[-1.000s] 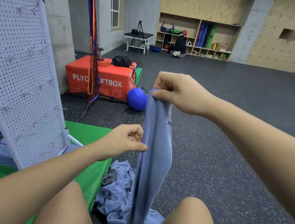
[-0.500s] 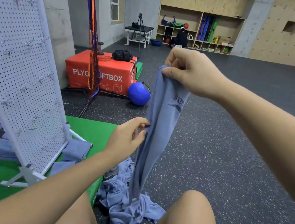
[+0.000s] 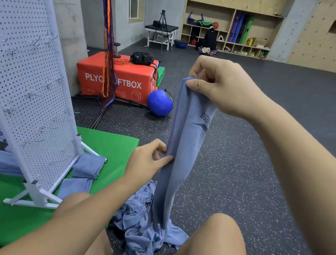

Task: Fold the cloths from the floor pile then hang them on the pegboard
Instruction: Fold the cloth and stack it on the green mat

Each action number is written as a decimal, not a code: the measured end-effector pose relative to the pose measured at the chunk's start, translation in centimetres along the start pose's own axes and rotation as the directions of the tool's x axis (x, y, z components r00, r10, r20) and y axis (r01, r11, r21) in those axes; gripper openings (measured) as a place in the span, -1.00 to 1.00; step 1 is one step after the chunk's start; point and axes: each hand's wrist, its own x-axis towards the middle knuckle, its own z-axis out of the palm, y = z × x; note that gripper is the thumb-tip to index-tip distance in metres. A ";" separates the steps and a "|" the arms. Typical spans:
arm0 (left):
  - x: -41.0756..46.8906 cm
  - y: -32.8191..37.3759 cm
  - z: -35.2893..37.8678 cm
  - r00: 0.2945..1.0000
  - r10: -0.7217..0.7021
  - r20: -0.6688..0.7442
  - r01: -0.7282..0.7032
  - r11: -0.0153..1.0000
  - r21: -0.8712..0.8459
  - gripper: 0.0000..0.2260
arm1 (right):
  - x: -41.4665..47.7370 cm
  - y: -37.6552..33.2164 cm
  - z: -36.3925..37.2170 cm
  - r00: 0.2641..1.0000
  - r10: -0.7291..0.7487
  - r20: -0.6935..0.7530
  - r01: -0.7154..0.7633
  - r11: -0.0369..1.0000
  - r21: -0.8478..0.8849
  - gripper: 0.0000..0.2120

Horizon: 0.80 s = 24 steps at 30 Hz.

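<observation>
1. Hanging lengthwise, the cloth [image 3: 183,152] dangles from the right hand [image 3: 218,84], raised in front of the person.
2. The right fingers [image 3: 194,85] are curled and pinch the cloth's top edge, with the thumb on the near side.
3. The left hand [image 3: 145,161] holds the cloth's left edge about midway down, its thumb and fingers [image 3: 163,160] pinching the fabric.
4. The cloth's lower end reaches the pile [image 3: 143,230] of crumpled cloths on the floor [image 3: 231,182], between the person's knees.
5. The pegboard [image 3: 23,72] stands tilted on its white frame at the left, on a green mat [image 3: 110,146], with metal hooks sticking out of it.
6. Folded cloths [image 3: 87,165] lie on the mat just beside the pegboard's foot, and more lie behind it.
7. Farther back, a blue ball [image 3: 159,103] sits just beside a red box [image 3: 126,76].
</observation>
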 end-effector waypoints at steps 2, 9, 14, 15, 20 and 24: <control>-0.3 0.1 0.2 0.998 0.035 0.056 -0.034 0.999 -0.031 -0.83 | -0.1 0.1 -0.1 1.000 0.001 0.001 -0.001 1.000 -0.003 -0.88; -1.8 1.0 1.0 0.988 0.121 0.096 -0.109 0.986 -0.125 -0.87 | -0.4 0.2 -0.2 1.000 0.007 0.014 -0.007 1.000 -0.012 -0.89; -1.5 -0.6 1.4 0.979 0.164 0.123 -0.164 0.986 -0.009 -0.82 | -0.7 0.2 -1.2 1.000 -0.005 0.028 0.006 0.999 -0.035 -0.90; -1.4 -1.1 1.5 0.981 0.158 0.116 -0.160 0.987 0.008 -0.78 | -0.7 0.3 -1.4 1.000 -0.004 0.030 0.006 0.999 -0.050 -0.90; -1.4 -3.7 1.7 0.983 0.130 0.129 -0.140 0.987 0.077 -0.71 | -0.8 1.6 -2.2 1.000 0.013 0.008 -0.012 0.993 -0.118 -0.89; -1.9 -5.9 1.3 0.986 0.041 0.159 -0.056 0.994 0.091 -0.71 | -1.2 3.3 -3.2 0.996 0.070 -0.049 -0.076 0.988 -0.138 -0.89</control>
